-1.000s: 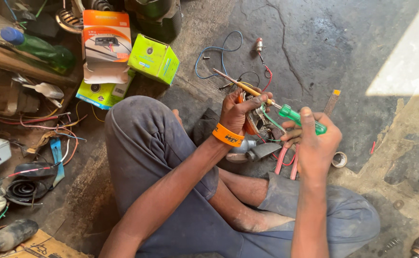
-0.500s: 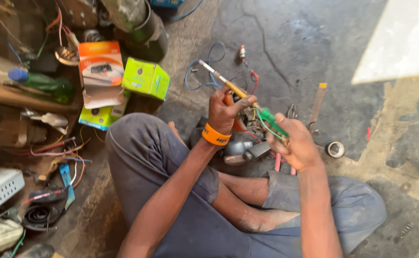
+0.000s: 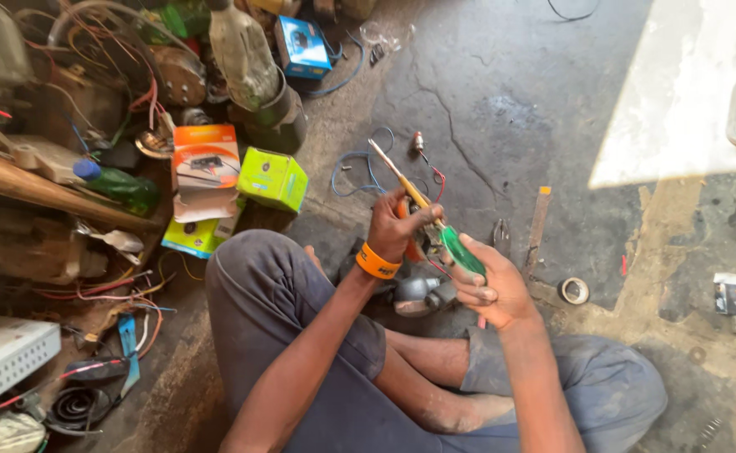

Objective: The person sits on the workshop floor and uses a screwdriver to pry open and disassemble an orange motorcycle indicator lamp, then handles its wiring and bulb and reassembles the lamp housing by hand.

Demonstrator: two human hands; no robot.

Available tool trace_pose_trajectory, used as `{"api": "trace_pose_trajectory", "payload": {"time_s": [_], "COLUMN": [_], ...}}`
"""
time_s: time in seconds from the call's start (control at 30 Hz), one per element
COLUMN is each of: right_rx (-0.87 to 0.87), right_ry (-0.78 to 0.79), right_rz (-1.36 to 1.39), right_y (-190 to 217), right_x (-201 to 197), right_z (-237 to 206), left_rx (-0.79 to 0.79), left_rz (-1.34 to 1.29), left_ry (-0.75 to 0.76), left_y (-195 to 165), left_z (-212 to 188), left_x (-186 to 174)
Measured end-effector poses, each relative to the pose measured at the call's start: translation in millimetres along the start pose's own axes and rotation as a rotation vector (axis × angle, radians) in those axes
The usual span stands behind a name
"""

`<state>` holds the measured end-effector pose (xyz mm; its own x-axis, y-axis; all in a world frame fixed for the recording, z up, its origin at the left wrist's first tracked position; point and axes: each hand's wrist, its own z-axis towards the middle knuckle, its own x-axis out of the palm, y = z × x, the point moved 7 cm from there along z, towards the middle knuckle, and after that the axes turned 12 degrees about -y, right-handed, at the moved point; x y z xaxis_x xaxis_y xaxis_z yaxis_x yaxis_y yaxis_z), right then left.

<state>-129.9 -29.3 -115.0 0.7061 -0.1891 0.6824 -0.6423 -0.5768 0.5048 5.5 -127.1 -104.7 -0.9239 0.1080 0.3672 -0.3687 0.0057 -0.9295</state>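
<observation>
Sitting on the floor [image 3: 510,109], his right hand [image 3: 489,289] grips the green-handled screwdriver [image 3: 460,252] while the left hand [image 3: 395,225] pinches its shaft; I'd steady the tip before turning.

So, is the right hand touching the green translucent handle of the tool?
Touching. The head view shows the right hand with fingers wrapped around the green translucent handle, no gap between them; the left hand grips the shaft above.
</observation>
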Motion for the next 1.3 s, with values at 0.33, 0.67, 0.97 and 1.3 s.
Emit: {"api": "trace_pose_trajectory", "payload": {"time_s": [0.33,0.67,0.97,1.3], "right_rx": [-0.424,-0.969,-1.556,-1.606], "right_ry": [-0.490,-0.400,-0.838,-0.952], "right_rz": [-0.613,-0.029,-0.444,-0.564], "right_y": [51,93,139,126], "right_x": [-13,-61,-100,-113], "right_z": [-9,-22,-113,-110], "left_rx": [-0.031,-0.244,-0.634,-0.491], "left_rz": [0.013,-0.245,-0.382,-0.219], "left_ry": [-0.005,-0.046,-0.014,0.113], "left_y": [13,46,74,89], "left_z": [5,-5,-14,-21], "left_x": [11,28,41,58]}}
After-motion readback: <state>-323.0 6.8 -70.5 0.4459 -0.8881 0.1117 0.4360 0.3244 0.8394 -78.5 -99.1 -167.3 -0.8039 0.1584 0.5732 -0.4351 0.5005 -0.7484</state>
